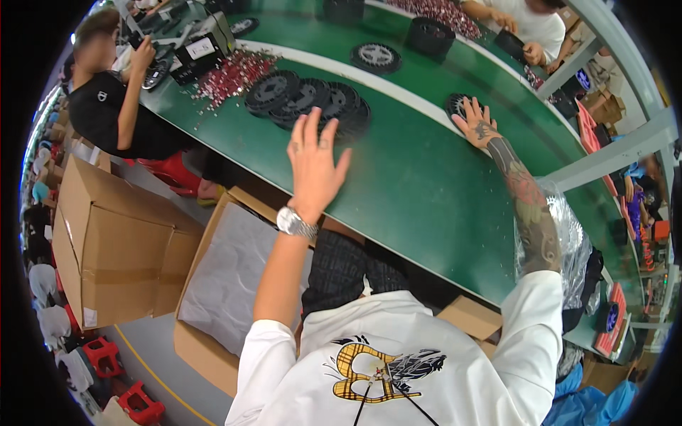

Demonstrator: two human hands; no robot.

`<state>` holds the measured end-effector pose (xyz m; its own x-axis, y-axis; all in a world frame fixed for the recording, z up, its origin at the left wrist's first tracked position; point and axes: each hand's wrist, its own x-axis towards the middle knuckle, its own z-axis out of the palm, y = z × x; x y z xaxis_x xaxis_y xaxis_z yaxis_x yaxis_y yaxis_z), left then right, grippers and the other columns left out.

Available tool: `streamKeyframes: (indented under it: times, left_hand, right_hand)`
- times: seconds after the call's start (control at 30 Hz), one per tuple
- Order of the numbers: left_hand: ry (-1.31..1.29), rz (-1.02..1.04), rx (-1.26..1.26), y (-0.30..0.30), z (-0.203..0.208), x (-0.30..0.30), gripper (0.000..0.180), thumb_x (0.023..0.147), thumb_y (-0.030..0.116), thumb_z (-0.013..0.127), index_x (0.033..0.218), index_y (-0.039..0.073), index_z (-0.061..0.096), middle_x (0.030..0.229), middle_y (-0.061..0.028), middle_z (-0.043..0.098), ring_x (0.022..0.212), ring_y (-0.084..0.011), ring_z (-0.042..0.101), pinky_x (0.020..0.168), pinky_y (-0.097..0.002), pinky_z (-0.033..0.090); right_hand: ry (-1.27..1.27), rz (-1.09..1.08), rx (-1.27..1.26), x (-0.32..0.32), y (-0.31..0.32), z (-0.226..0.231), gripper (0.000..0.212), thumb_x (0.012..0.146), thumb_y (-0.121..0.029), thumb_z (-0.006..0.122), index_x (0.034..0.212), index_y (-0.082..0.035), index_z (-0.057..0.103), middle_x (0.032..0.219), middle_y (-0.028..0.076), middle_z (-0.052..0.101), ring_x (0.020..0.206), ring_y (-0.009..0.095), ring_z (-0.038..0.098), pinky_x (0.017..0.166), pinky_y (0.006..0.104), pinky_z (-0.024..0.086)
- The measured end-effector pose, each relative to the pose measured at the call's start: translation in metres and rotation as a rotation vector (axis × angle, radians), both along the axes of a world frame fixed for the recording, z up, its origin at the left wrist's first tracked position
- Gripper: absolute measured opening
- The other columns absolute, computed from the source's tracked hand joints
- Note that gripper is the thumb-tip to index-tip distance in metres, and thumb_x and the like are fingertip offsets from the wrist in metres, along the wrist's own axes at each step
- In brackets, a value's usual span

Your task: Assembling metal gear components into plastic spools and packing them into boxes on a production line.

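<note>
My left hand, with a silver watch on its wrist, is open with fingers apart. It hovers over the green work surface, its fingertips just short of a group of overlapping black wheels. At the far right my right hand, on a tattooed arm, reaches out with spread fingers. Its fingers lie over a single black spoked wheel, partly hiding it; whether they press on it I cannot tell.
Small red and silver parts lie heaped beyond the wheels. Another black wheel sits on the green belt behind a pale rail. An open carton with a white liner stands below my left arm. Co-workers work at the far side and left.
</note>
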<state>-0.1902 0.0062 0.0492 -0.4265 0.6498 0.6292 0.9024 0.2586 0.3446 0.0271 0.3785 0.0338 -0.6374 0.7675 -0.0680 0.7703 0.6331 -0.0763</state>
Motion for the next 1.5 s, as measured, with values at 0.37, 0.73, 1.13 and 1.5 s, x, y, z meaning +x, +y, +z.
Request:
streamKeyframes:
  times: [0.37, 0.73, 1.13, 1.5]
  left_hand:
    - [-0.054, 0.030, -0.472, 0.010, 0.023, -0.102, 0.081, 0.070, 0.052, 0.086, 0.143, 0.034, 0.056, 0.156, -0.0232, 0.037, 0.141, -0.0447, 0.036, 0.110, -0.0616, 0.035]
    - [-0.033, -0.146, -0.112, -0.016, 0.012, -0.055, 0.060, 0.077, 0.000, 0.080, 0.134, 0.018, 0.067, 0.107, -0.0083, 0.052, 0.101, -0.0286, 0.051, 0.093, -0.0397, 0.046]
    - [-0.126, -0.209, 0.171, -0.022, 0.002, -0.053, 0.054, 0.083, -0.010, 0.064, 0.132, 0.011, 0.066, 0.111, -0.0086, 0.057, 0.094, -0.0222, 0.057, 0.086, -0.0347, 0.050]
    - [-0.232, -0.275, 0.599, -0.032, 0.020, -0.032, 0.033, 0.084, -0.016, 0.056, 0.114, -0.003, 0.062, 0.122, -0.0118, 0.054, 0.114, -0.0241, 0.059, 0.098, -0.0363, 0.052]
  right_hand:
    - [0.089, 0.108, 0.275, 0.012, -0.009, 0.017, 0.079, 0.099, -0.063, 0.042, 0.161, -0.017, 0.023, 0.168, 0.012, 0.019, 0.152, 0.038, 0.023, 0.120, 0.0634, 0.012]
    - [-0.272, 0.354, -0.164, 0.256, -0.089, 0.088, 0.028, 0.075, -0.033, 0.078, 0.100, -0.022, 0.068, 0.127, 0.003, 0.059, 0.135, 0.025, 0.044, 0.121, 0.0550, 0.021]
    - [-0.299, 0.374, 0.140, 0.279, -0.151, 0.066, 0.018, 0.075, -0.015, 0.072, 0.089, -0.015, 0.061, 0.095, 0.001, 0.059, 0.113, 0.022, 0.055, 0.119, 0.0555, 0.023]
    - [0.021, 0.396, -0.153, 0.273, -0.140, 0.102, 0.013, 0.074, -0.015, 0.068, 0.085, -0.009, 0.065, 0.083, 0.004, 0.061, 0.091, 0.024, 0.062, 0.100, 0.0422, 0.042]
